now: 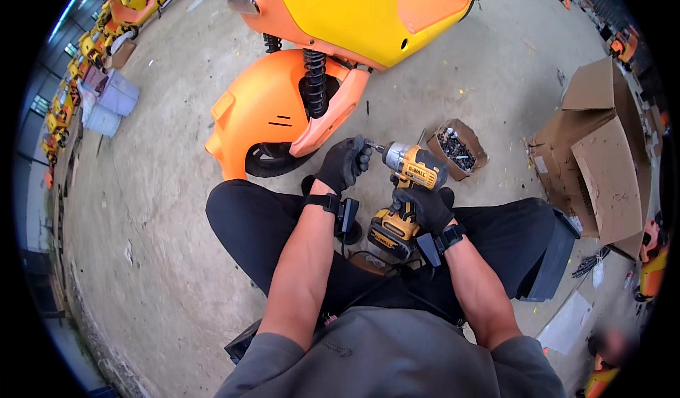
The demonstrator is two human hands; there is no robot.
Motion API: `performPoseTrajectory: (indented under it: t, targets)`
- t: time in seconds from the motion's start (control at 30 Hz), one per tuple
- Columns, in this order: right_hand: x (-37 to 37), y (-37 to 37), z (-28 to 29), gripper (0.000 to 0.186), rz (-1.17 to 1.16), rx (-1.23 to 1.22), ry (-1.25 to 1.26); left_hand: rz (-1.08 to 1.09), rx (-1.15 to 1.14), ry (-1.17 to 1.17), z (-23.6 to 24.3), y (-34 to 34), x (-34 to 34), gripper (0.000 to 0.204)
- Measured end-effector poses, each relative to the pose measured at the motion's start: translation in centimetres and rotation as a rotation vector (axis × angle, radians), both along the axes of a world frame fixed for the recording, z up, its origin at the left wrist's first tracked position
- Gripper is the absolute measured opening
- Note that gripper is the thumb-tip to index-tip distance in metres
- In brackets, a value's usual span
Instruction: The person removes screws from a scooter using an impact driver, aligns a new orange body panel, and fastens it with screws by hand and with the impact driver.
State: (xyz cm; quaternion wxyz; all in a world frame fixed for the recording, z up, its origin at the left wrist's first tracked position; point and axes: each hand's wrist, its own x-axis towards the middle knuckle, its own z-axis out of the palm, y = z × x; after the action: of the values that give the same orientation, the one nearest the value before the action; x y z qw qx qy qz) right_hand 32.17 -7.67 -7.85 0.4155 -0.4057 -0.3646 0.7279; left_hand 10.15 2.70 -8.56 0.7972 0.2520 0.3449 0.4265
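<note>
My right hand (423, 207), in a dark glove, is wrapped round the grip of a yellow and black cordless impact driver (418, 166). The driver's nose points left, and its battery hangs low over my lap. My left hand (343, 164), also gloved, has its fingers curled closed at the tip of the driver's bit (377, 146). Whatever those fingers pinch is too small to make out. Just ahead of the left hand stands an orange and yellow scooter (340, 15), with its orange rear fender (262, 100), black wheel (273, 161) and black spring shock absorber (315, 83) towards me.
Right of the driver sits a small open cardboard box (457, 150) of dark screws or similar small hardware. A large open carton (602, 157) stands farther right. White buckets (113, 100) and a row of yellow and orange scooters (92, 44) line the left side of the concrete floor.
</note>
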Motion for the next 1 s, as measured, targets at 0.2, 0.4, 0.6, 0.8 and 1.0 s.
performPoseTrajectory:
  t: [0.2,0.4,0.6,0.8,1.0]
  targets:
    - [0.1,0.1,-0.9,0.024,-0.036,-0.021,-0.004,0.001,-0.012,-0.002,-0.5,-0.1,0.2,0.03]
    - [-0.1,0.2,-0.5,0.025,-0.03,-0.034,0.01,0.004,-0.038,-0.099,-1.0,-0.1,0.4,0.033]
    - [-0.4,0.3,-0.4,0.023,-0.036,-0.03,0.051,-0.001,-0.009,-0.138,-1.2,-0.1,0.6,0.035]
    - [-0.4,1.8,-2.1,0.037,-0.02,-0.224,0.226,0.074,-0.09,-0.139,-1.7,0.3,1.0,0.03]
    - [-2.0,4.0,-4.3,0.021,-0.12,-0.201,0.205,0.119,-0.223,-0.232,-4.6,3.2,0.7,0.019]
